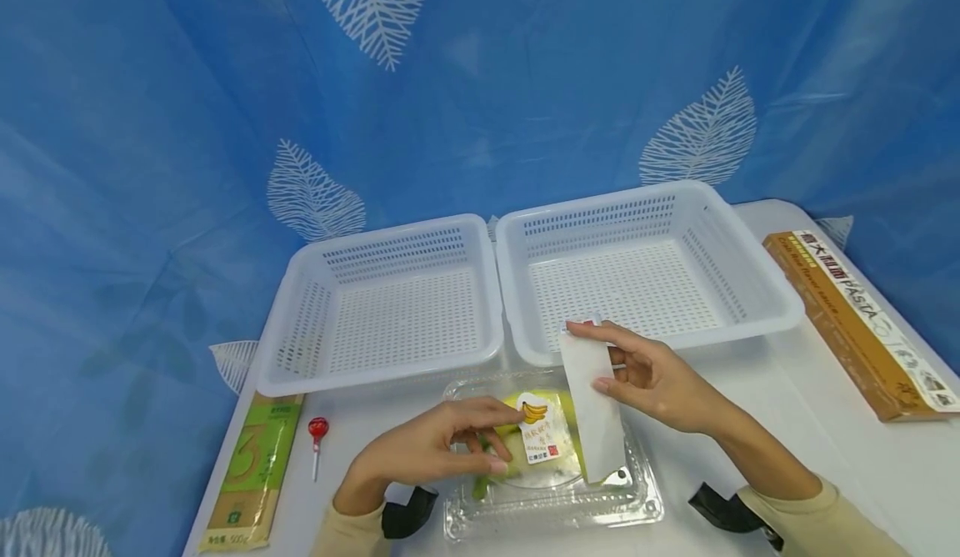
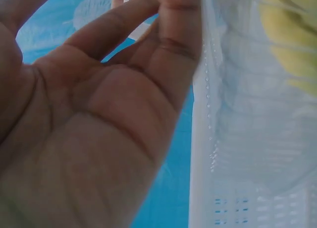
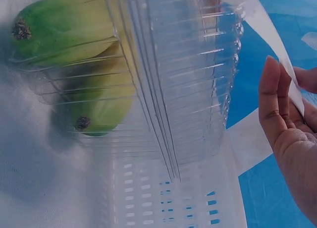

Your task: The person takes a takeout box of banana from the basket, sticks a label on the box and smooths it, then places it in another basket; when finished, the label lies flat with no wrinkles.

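A clear plastic clamshell box [image 1: 555, 503] with yellow-green bananas [image 3: 99, 89] in it lies on the white table in front of me. A white label [image 1: 546, 440] with a banana picture is over its lid. My left hand [image 1: 442, 440] reaches over the box from the left, its index fingertip at the label's edge and its fingers slightly bent. A long white paper strip [image 1: 592, 407] hangs above the box's right part. My right hand [image 1: 660, 382] pinches this strip between thumb and fingers. In the left wrist view the left fingertips are cut off.
Two white perforated baskets, left [image 1: 405, 315] and right [image 1: 622, 282], stand side by side behind the box. At left lie a green noodle packet [image 1: 255, 474] and a red lollipop [image 1: 318, 429]. A brown pasta box [image 1: 862, 323] lies at right.
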Tool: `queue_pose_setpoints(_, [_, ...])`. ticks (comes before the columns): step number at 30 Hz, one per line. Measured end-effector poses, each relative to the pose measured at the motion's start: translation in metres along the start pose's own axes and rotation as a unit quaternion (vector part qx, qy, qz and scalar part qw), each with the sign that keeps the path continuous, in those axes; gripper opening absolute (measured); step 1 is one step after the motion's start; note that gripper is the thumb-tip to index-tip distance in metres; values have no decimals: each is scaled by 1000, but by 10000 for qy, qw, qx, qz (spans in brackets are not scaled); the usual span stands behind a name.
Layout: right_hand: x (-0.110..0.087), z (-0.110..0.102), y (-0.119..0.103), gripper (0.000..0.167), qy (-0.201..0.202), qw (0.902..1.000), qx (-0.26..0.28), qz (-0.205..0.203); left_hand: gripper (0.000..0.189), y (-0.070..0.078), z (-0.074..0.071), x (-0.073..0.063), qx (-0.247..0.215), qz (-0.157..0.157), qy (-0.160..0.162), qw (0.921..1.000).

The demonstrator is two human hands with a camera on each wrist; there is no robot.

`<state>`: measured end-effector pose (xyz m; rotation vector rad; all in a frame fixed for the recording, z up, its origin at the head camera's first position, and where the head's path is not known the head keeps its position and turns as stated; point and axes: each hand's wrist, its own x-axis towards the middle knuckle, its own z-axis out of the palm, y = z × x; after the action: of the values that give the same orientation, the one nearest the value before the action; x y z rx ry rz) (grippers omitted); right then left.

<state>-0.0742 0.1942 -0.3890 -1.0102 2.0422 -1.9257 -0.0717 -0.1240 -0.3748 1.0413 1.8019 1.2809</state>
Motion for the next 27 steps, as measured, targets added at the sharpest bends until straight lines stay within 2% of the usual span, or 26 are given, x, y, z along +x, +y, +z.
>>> queue_pose_setpoints(4, [-2, 2, 1, 59, 4, 9999, -153, -37, 49, 3, 1, 0, 538, -193, -74, 9983])
queue_pose_setpoints(7, [-3, 3, 1, 59, -38, 9998, -196, 32, 47, 5, 3, 0, 990, -279, -16, 9947])
queue_pose_setpoints(13, [-5, 5, 2, 60, -92, 9998, -141, 87, 42, 4, 6, 2, 1602, -199, 139, 9868])
queue_pose_setpoints(16, [-6, 5, 2, 60, -130, 9998, -122, 22, 41, 5, 9, 2, 2148, -189, 274, 9761])
queue_pose_setpoints(19, [-6, 5, 1, 60, -146, 9998, -141, -22, 41, 7, 13, 2, 2721, -308, 367, 9611])
queue_pose_setpoints(22, [-5, 5, 1, 59, -148, 9997, -186, -22, 41, 9, 16, 1, 3005, -478, 374, 9519])
queue_pose_setpoints(25, [-5, 6, 0, 59, -144, 9996, -231, -6, 41, 12, 16, 1, 2967, -550, 371, 9527])
queue_pose_setpoints(27, [-5, 5, -1, 58, -139, 9996, -248, 4, 40, 13, 16, 1, 2761, -508, 409, 9589])
